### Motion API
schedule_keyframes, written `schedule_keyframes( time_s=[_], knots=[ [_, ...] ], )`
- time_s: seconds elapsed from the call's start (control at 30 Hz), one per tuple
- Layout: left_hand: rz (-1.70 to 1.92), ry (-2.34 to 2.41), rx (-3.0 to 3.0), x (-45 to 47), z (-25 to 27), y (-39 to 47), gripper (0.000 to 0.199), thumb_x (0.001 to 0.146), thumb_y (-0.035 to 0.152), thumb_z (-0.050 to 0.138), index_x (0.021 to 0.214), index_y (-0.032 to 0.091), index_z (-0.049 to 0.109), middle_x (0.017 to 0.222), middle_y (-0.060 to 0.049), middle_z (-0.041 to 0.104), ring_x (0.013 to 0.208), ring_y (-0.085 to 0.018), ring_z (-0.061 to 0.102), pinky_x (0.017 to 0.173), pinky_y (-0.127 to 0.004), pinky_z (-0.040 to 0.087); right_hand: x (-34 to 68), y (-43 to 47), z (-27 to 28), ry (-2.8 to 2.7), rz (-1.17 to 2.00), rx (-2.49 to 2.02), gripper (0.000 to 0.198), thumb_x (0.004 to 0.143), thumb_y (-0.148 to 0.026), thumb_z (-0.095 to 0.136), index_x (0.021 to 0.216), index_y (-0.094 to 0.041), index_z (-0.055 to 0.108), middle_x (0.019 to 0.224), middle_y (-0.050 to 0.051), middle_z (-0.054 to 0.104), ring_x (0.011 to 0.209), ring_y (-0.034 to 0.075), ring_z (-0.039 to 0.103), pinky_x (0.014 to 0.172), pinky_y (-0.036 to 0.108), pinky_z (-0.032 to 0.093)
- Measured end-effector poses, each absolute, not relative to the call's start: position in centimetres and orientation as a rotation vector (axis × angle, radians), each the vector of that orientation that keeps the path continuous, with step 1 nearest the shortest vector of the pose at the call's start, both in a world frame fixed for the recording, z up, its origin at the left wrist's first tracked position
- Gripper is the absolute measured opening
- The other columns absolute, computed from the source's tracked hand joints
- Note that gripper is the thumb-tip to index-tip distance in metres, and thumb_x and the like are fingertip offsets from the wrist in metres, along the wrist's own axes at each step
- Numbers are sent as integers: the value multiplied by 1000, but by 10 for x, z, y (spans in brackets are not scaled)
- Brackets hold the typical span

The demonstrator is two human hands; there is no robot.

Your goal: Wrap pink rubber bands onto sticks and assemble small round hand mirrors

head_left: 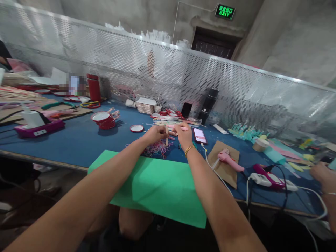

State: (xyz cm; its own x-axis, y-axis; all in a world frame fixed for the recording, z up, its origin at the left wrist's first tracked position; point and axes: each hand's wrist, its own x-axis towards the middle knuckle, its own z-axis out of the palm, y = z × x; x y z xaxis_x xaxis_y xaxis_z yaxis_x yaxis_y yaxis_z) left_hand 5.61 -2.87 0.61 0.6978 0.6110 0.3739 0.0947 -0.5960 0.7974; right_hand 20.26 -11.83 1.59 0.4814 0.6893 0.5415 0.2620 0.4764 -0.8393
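My left hand [155,134] is closed, its fingertips pinching a flat pale stick [166,136] that stands upright. Close beside it, my right hand [184,134] is closed around a slim pink pen-like thing [183,128]; its exact kind is too small to tell. Below both hands lies a tangled pile of thin coloured cords [159,148]. A green sheet [157,189] hangs over the table's front edge under my forearms. To the left of my hands rests a round white disc with a red rim [137,128]. A lit phone [200,135] lies right of my right hand.
A stack of red-rimmed discs [105,120] stands left on the blue table [70,141]. On cardboard at right is a pink glue gun [231,159], with a power strip [270,176] and cables beyond. A perforated metal screen [168,70] closes the back. Another person's hand [324,175] is far right.
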Motion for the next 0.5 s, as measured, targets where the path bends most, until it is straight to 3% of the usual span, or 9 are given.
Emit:
schedule_keyframes(
  time_s=[0.5],
  knots=[
    [830,558,2076,56,2,-22,25,65,38,71,62,15,59,61,2,60,56,-10,51,54,-21,41,202,-114,14,-1045,365,-1067,17,72,-37,62,66,-21,57,61,-4,64,63,14,59,67,26,48]
  ],
)
